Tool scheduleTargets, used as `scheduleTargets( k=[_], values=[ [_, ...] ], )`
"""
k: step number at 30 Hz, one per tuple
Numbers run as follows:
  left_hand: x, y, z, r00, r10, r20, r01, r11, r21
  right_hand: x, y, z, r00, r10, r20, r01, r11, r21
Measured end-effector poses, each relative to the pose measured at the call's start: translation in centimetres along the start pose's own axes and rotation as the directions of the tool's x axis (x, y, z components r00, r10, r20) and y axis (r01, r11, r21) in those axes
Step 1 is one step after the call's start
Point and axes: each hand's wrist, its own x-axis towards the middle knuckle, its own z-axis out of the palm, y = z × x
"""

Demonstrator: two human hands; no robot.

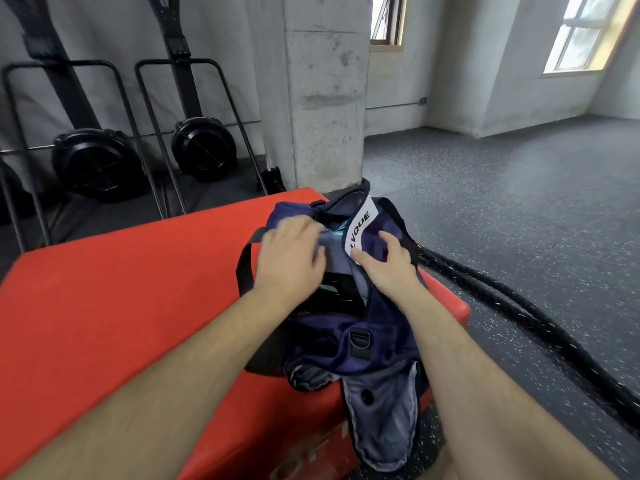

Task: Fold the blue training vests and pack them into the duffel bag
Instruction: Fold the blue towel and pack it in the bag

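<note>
Duffel bag (346, 344): navy, unzipped, at the red padded box's (138, 289) 3 o'clock edge.
Vest (334, 237): pale blue fabric in the bag's mouth.
Left hand (287, 261): blurred, over the vest; grip unclear.
Right hand (384, 261): fingers and thumb curled on the bag's 3 o'clock rim.

Both bare forearms reach forward side by side, the left hand (289, 259) blurred, palm down with fingers bent, the right hand (388, 263) just beside it, fingers curled and spread.
</note>
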Motion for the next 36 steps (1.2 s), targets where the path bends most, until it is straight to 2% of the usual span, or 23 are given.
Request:
scheduleTargets(
  k=[1,2,4,5,6,7,10,13,19,27,36],
  values=[
    [-1.1,-0.7,-0.8,0.989,-0.132,-0.073,0.138,0.987,0.082,-0.1,0.2,0.1,0.996,0.072,0.051,-0.074,0.997,0.037],
    [-2.1,-1.5,-1.7,0.953,-0.298,-0.048,0.301,0.947,0.114,-0.1,0.4,0.2,0.986,0.128,0.110,-0.137,0.987,0.085],
    [-3.2,-3.3,-2.0,0.805,-0.556,0.206,0.540,0.831,0.131,-0.1,0.4,0.8,0.967,0.173,0.188,-0.199,0.971,0.133],
    [-3.3,-4.1,-1.9,0.742,-0.581,0.335,0.578,0.807,0.121,-0.2,0.3,1.1,0.965,0.169,0.202,-0.200,0.969,0.143],
    [-3.3,-4.6,-2.0,0.723,-0.547,0.421,0.579,0.813,0.061,-0.3,0.1,1.4,0.967,0.155,0.202,-0.188,0.970,0.154],
    [-3.2,-4.9,-2.1,0.743,-0.508,0.436,0.572,0.820,-0.020,-0.3,-0.1,1.7,0.970,0.147,0.195,-0.179,0.971,0.157],
    [-2.2,-4.7,-3.6,0.822,-0.473,0.317,0.536,0.831,-0.149,-0.5,-0.9,2.2,0.974,0.120,0.192,-0.151,0.976,0.155],
    [-0.6,-4.7,-4.9,0.846,-0.481,0.231,0.522,0.834,-0.177,-0.6,-1.7,2.7,0.981,0.089,0.174,-0.118,0.979,0.164],
    [0.3,-6.3,-6.2,0.863,-0.469,0.190,0.504,0.825,-0.256,-1.1,-4.1,5.2,0.982,0.018,0.186,-0.052,0.982,0.180],
    [-2.7,-13.5,-9.7,0.795,-0.588,0.146,0.601,0.732,-0.321,-3.4,-10.3,14.2,0.941,-0.115,0.319,0.022,0.960,0.280],
    [-9.3,-23.6,-15.2,0.649,-0.752,0.113,0.735,0.582,-0.348,-9.2,-17.3,25.9,0.843,-0.200,0.499,0.082,0.965,0.249]
  ],
)
